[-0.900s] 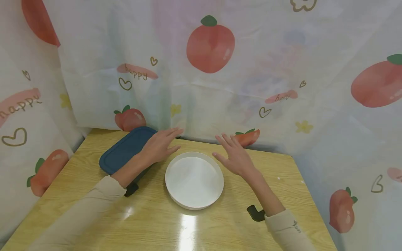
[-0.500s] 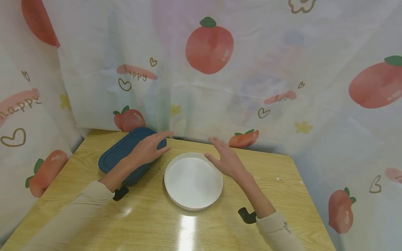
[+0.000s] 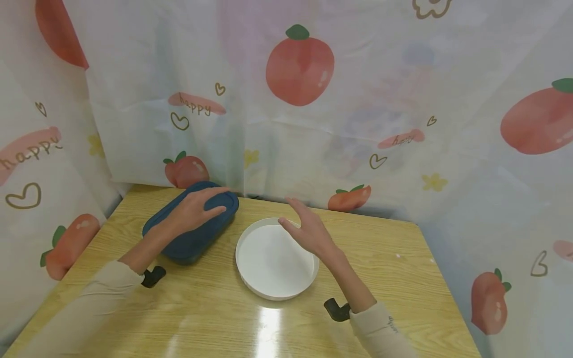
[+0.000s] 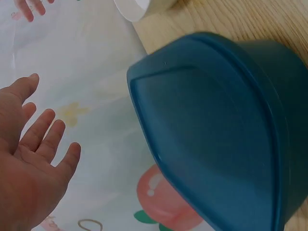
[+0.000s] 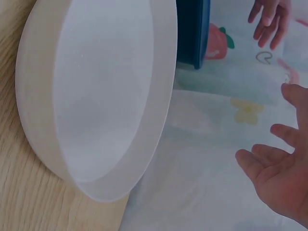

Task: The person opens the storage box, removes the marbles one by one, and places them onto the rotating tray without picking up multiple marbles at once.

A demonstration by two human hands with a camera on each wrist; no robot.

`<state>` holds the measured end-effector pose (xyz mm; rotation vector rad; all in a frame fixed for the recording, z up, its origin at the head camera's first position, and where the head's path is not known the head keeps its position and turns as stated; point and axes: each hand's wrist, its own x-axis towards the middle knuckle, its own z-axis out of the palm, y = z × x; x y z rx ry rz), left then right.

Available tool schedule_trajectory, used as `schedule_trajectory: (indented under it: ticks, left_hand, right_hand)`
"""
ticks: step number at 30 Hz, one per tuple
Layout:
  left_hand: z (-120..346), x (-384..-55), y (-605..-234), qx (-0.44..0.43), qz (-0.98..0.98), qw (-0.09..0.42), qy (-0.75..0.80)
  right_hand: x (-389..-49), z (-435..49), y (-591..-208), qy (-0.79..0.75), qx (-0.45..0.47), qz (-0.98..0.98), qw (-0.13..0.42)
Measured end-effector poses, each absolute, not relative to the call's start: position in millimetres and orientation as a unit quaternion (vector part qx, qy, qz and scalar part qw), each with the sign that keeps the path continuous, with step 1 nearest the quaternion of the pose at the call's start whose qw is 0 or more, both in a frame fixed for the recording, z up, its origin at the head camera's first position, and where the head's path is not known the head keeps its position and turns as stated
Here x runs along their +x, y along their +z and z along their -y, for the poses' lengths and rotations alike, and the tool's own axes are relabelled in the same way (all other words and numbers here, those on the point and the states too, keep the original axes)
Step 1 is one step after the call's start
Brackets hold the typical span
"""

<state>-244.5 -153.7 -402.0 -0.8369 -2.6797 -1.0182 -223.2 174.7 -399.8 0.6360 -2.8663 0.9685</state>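
A blue lidded rectangular container [image 3: 197,238] lies slantwise at the back left of the table. Above its lid hovers my left hand [image 3: 190,211], fingers extended and holding nothing. In the left wrist view a gap separates that hand [image 4: 38,159] from the blue lid [image 4: 202,130]. To the container's right is a round, shallow white dish [image 3: 275,263] with a low rim and nothing visible inside. My right hand [image 3: 309,231] is over the dish's far right rim, its fingers loosely spread and holding nothing. The right wrist view has the hand [image 5: 284,173] apart from the white dish [image 5: 103,91].
The wood-grain table [image 3: 215,318] ends at a white curtain [image 3: 286,139] printed with peaches, standing close behind both things. More curtain hangs at the left and right. Black wrist mounts [image 3: 336,310] stick out from the sleeves.
Both hands have moved left. My left hand has come farther over the blue container, and my right hand has shifted from beside the dish to above its rim. The dish and container stay put.
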Motion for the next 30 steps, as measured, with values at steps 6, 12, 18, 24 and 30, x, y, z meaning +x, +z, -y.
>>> schedule_trajectory:
  ticks: [6, 12, 18, 24, 30]
  left_hand:
    - [171.9, -248.0, -401.7, -0.251, 0.896, 0.050, -0.364]
    - [187.0, -245.9, -403.1, -0.233, 0.894, 0.051, -0.379]
    - [202.9, -245.4, -408.2, -0.227, 0.891, 0.051, -0.391]
    - [220.7, -249.9, -419.1, -0.217, 0.898, 0.052, -0.379]
    - [231.8, -250.1, -420.1, -0.204, 0.902, 0.042, -0.379]
  right_hand:
    - [-221.5, -154.0, -407.6, 0.366, 0.205, 0.907, 0.032]
    - [-219.5, -133.6, -415.0, 0.421, 0.191, 0.886, 0.019]
    - [-218.7, -117.4, -421.8, 0.439, 0.174, 0.881, 0.011]
    - [-217.5, -101.4, -430.8, 0.465, 0.174, 0.868, 0.004]
    - [-214.4, -84.0, -441.9, 0.492, 0.150, 0.858, -0.006]
